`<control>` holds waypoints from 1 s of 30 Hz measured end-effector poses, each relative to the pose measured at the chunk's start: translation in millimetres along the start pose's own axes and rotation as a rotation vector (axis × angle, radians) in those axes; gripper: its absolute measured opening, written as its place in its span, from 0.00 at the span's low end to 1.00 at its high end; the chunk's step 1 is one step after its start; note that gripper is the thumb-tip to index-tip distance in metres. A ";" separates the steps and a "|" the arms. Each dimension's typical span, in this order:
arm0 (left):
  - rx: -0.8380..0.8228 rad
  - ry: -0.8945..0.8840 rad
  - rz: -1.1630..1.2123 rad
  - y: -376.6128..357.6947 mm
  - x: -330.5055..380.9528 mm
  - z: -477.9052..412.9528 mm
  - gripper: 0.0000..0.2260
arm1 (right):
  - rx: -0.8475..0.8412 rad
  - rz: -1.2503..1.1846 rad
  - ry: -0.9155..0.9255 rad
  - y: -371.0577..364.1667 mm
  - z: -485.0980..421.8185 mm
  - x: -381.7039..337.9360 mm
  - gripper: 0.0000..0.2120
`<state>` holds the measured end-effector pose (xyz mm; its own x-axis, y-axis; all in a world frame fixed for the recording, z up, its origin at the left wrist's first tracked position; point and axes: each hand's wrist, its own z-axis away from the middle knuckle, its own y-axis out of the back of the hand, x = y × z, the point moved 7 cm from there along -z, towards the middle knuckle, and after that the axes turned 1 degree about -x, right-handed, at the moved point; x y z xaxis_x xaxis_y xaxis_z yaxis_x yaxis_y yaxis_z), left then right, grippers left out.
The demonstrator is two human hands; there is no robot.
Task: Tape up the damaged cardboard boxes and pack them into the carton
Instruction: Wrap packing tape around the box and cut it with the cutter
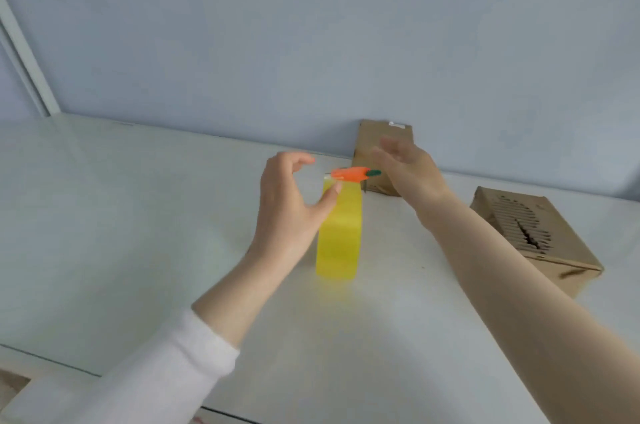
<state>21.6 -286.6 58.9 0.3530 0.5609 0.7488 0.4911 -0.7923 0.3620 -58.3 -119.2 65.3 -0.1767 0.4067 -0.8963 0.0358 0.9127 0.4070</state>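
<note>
Since the carrot cutter (353,173) seems perched on the upright tape roll (340,233) in the middle of the worktop (138,216), a clumsy nudge could topple both (the roll stands on edge). The left hand (287,202) and right hand (408,171) flank it, both hands released; the torn box (530,233) lies by the right edge.

White table (104,216) here, and standing on edge at its middle is a yellow tape roll (341,236), with one brown cardboard box (384,139) just behind it against the wall and a second, torn box (533,236) lying off to its right.
</note>
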 end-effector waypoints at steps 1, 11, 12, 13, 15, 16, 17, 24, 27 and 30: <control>-0.032 0.092 0.119 -0.5 -6.8 7.4 0.21 | -0.027 0.007 -0.003 -3.3 0.2 -2.2 0.22; -0.340 0.485 0.529 -24.3 -32.0 38.1 0.36 | -0.360 0.111 0.086 -15.5 45.7 -25.9 0.13; -0.382 0.463 0.540 -26.5 -28.3 34.7 0.33 | -0.353 0.059 0.115 -13.6 46.9 -29.6 0.10; -0.428 0.432 0.553 -29.5 -24.2 30.8 0.28 | -0.330 0.025 0.143 -11.1 47.1 -32.2 0.07; -0.482 0.357 0.561 -33.3 -16.8 22.8 0.17 | -0.254 0.000 0.207 -5.1 47.5 -38.4 0.03; -0.471 0.309 0.535 -33.1 -13.9 18.3 0.13 | -0.215 -0.008 0.242 -2.1 48.1 -41.3 0.02; -0.445 0.252 0.491 -32.0 -10.3 13.4 0.09 | -0.171 -0.002 0.280 1.2 49.3 -43.9 0.04; -0.310 0.044 0.392 -41.1 20.9 1.7 0.07 | 0.069 0.127 0.402 23.8 64.3 -53.3 0.11; -0.271 0.008 0.388 -47.5 34.9 5.7 0.11 | 0.151 0.150 0.389 35.3 72.0 -50.3 0.06; -0.219 -0.003 0.405 -56.5 54.0 8.8 0.11 | 0.245 0.065 0.295 52.0 74.4 -45.7 0.07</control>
<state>20.0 -209.5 74.0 0.4839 0.1962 0.8528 0.1334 -0.9797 0.1497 24.9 -87.4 114.3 -0.4402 0.4674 -0.7667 0.2837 0.8825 0.3751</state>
